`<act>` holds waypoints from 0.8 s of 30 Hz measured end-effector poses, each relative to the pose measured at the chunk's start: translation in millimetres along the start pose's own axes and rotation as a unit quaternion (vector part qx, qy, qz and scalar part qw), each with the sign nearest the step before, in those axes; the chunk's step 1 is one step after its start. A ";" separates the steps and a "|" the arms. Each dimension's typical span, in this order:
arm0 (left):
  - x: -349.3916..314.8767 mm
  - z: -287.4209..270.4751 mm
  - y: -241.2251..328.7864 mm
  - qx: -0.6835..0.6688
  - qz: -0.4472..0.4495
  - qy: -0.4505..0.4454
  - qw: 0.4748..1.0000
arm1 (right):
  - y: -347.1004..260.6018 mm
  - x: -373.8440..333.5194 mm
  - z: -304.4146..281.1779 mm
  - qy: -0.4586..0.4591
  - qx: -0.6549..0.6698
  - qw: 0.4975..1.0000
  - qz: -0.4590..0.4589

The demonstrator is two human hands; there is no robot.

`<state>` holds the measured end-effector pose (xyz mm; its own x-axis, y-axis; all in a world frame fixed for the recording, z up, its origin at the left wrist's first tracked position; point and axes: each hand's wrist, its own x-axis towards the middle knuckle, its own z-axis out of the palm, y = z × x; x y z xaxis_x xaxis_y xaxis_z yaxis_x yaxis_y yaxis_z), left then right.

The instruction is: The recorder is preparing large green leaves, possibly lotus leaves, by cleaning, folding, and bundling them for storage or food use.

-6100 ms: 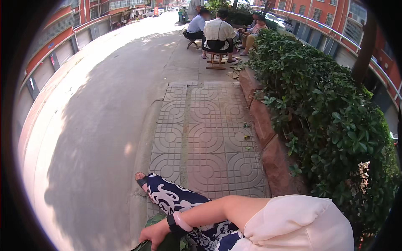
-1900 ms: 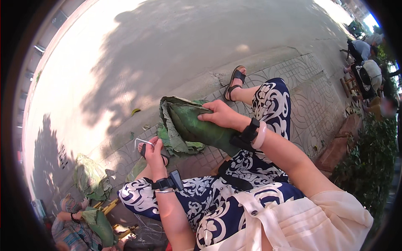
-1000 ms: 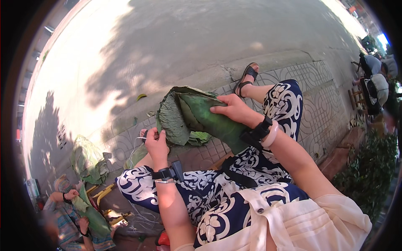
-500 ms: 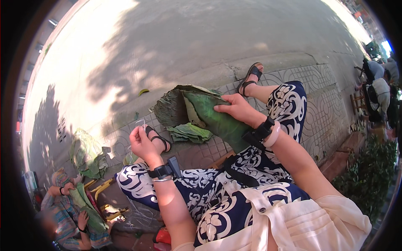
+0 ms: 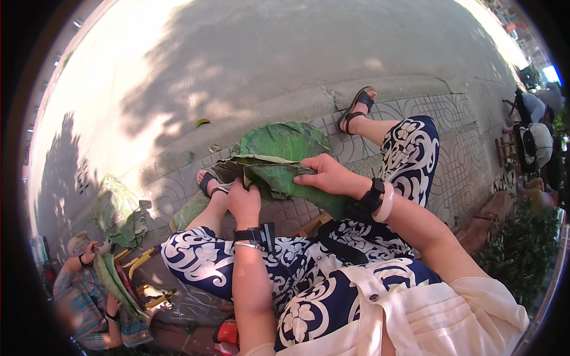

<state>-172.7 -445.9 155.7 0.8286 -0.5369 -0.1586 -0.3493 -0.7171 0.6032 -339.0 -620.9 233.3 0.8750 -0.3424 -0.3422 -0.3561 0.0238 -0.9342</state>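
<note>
Across my lap lies a folded bundle of large green leaves (image 5: 314, 199), its open end toward the street. My right hand (image 5: 335, 177) grips its upper edge, thumb on top and fingers out of sight beneath. At the near-left rim is my left hand (image 5: 244, 200), closed and touching the leaf; its fingertips are hidden, so what they hold cannot be made out. Just beyond the bundle another broad green leaf (image 5: 285, 139) spreads out. Both my wrists carry black strapped devices.
More big leaves (image 5: 119, 210) lie on the pavement at left. A seated person (image 5: 98, 296) at lower left handles a long folded leaf, beside yellow chair legs (image 5: 139, 261). A red item (image 5: 227, 335) sits by my left elbow. Bushes (image 5: 516, 243) and people are at right.
My left hand, earlier apart and pinching a thin pale strand, has moved right to the bundle's rim. The bundle's open end has flattened, and the broad leaf beyond it now shows.
</note>
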 end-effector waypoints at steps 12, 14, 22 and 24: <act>7.9 -27.1 -46.5 0.058 -0.115 -0.101 0.987 | 26.8 58.5 -6.4 -0.173 -0.059 0.982 0.043; 20.6 -25.1 -44.5 0.077 -0.131 -0.104 0.983 | 39.8 86.3 -19.1 -0.144 -0.079 0.985 0.051; 57.6 2.9 -63.0 0.014 -0.163 0.048 0.985 | 78.8 154.9 -60.5 0.180 -0.440 0.877 -0.063; 58.9 -0.5 -64.8 -0.026 -0.161 0.081 0.983 | 83.4 152.3 -51.7 0.182 -0.384 0.904 -0.059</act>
<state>-101.0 -430.8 107.7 0.9531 -0.2041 -0.2233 -0.0380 -0.8129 0.5811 -252.3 -719.5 108.5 0.8056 -0.5895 -0.0594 -0.5125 -0.6429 -0.5692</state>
